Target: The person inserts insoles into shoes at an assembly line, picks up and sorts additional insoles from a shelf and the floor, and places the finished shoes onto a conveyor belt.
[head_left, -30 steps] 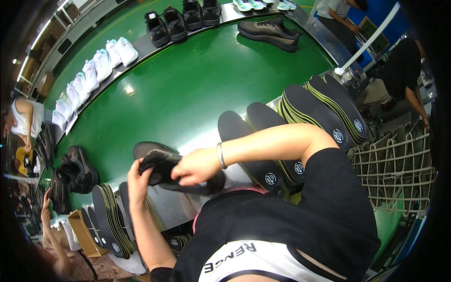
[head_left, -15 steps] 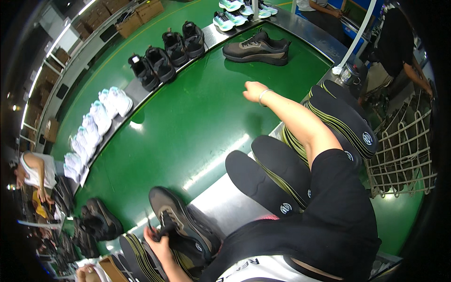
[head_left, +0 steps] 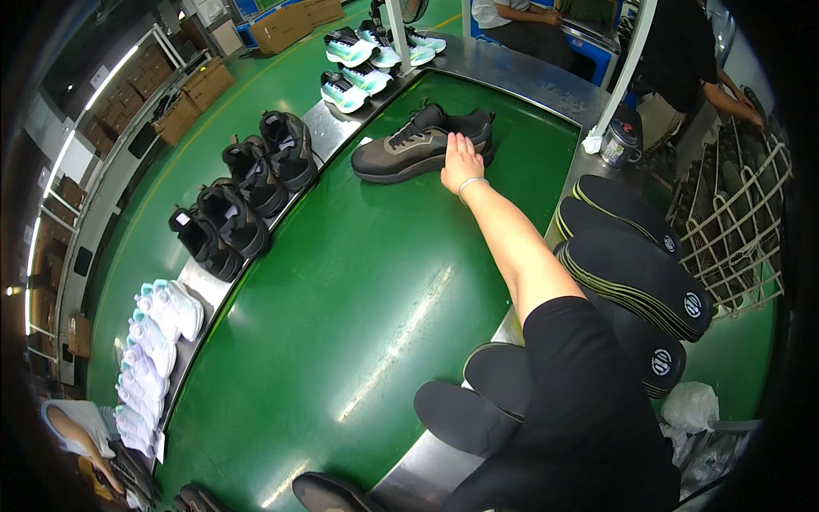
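Observation:
My right hand [head_left: 462, 162] reaches across the green belt to a brown and black sneaker [head_left: 401, 154]. Its fingers are stretched out and lie against the near side of the shoe towards the heel. The sneaker stands upright on its sole, toe to the left. My left hand is out of view. At the lower edge, the toe of another dark sneaker [head_left: 328, 493] shows beside the metal rim. Below my right arm lie black insoles [head_left: 465, 416], partly covered by my sleeve.
Stacks of black insoles with yellow-green edges [head_left: 631, 264] lie right of my arm. Black sneakers [head_left: 230, 218], white shoes [head_left: 153, 358] and pale green-blue sneakers [head_left: 354, 81] line the belt's far rim. A metal mug [head_left: 620, 141] and rope-netted rack [head_left: 734, 213] are at right, near a person.
My right hand has moved forward onto the sneaker, its fingers now extended. The view has shifted, so the sneaker sits lower and farther left. My left hand has left the picture.

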`<state>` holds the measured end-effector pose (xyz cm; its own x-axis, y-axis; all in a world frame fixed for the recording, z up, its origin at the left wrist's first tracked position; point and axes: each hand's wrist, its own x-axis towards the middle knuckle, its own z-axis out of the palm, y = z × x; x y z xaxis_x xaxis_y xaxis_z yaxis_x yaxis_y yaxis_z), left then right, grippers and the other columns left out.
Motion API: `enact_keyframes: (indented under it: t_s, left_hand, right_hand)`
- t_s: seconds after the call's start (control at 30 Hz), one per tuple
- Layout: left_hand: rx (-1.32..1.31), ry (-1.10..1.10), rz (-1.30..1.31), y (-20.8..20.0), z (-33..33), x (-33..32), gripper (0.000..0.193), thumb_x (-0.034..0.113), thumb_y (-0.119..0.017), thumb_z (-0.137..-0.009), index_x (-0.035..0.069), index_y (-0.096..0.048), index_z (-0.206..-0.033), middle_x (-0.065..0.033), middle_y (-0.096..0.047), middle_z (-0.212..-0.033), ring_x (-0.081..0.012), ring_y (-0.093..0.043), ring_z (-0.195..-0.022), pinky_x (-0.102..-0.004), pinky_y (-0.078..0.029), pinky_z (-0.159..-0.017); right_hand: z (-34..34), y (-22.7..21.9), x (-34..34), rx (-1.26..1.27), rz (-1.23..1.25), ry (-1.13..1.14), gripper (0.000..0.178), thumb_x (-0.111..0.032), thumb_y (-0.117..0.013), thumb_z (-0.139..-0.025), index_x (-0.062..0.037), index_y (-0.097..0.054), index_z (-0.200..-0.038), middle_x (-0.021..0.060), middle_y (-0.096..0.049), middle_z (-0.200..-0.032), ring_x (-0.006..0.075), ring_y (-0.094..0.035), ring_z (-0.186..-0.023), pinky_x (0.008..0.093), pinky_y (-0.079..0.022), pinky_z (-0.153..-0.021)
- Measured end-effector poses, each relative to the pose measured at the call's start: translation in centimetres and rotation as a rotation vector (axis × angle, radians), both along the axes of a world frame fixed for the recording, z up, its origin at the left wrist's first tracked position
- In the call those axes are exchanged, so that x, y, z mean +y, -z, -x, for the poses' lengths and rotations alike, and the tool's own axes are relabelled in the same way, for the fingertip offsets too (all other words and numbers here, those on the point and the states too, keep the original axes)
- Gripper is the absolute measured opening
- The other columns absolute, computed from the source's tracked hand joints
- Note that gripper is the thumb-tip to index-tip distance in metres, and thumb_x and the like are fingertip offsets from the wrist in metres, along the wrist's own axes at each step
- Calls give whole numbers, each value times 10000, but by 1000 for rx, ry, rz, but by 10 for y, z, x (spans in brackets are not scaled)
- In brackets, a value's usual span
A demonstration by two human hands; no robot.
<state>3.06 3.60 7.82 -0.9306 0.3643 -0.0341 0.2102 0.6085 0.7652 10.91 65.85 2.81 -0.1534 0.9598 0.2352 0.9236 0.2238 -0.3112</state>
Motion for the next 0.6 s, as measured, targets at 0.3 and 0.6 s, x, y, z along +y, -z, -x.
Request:
enact_keyframes:
  t_s: [0.3, 0.6]
  left_hand:
    - [54, 73, 104, 9, 15, 23, 349, 74, -474, -676, 120, -532, -1016, 1, -535, -959, -150, -486, -865, -298, -381, -735]
    - [154, 136, 72, 6, 7, 9, 418, -15, -437, -613, 53, -518, -1018, -71, -541, -960, -207, -501, -886, -311, -382, -786]
  right_hand:
    - [-2, 5, 39, -214, 12, 34, 338, -141, -547, -687, -93, -507, -1019, 57, -524, -1049, 213, -446, -1044, 525, -255, -899]
    - [17, -2, -28, -488, 261, -408, 261, -183, -545, -628, -115, -658, -853, 86, -619, -923, 247, -589, -873, 357, -471, -718]
